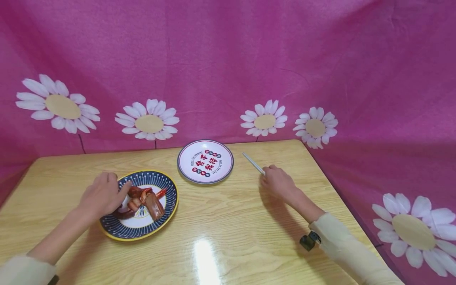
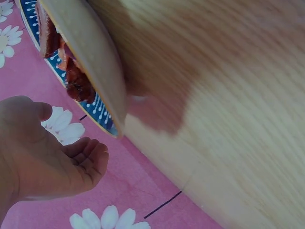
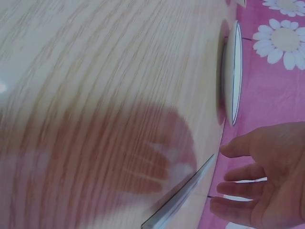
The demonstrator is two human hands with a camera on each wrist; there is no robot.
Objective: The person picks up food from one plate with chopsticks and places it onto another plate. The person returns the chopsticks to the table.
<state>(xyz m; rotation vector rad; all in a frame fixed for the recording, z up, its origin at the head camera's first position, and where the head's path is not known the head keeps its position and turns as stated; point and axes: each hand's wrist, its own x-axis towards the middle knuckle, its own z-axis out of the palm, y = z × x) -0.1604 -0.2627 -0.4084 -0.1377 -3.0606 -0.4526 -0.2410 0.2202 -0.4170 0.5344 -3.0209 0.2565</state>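
Meat [image 1: 154, 207] is lying in glossy red-brown pieces on a blue-patterned plate [image 1: 171, 198], which I am seeing from afar toward the left edge of the worktop [image 1: 228, 213]. My left hand [image 1: 101, 194] is hovering at that plate's left rim, its fingers bending loosely and holding nothing; I cannot tell whether the thumb is touching the rim.

Toward the far right corner, chopsticks [image 1: 253, 163] are resting on the worktop, slanting from near the far edge back to my right hand [image 1: 279, 183]. In the head view that hand is covering their near end, while the right wrist view is showing me its fingers reaching out fairly straight, slightly spread, with the chopsticks lying outside their grasp.

A white plate [image 1: 206, 161] bearing red characters is sitting by the middle of the far edge, between the blue-patterned plate and the chopsticks. Behind it, a pink cloth [image 1: 213, 59] printed with daisies is hanging. Light is gleaming off the worktop toward its near edge.
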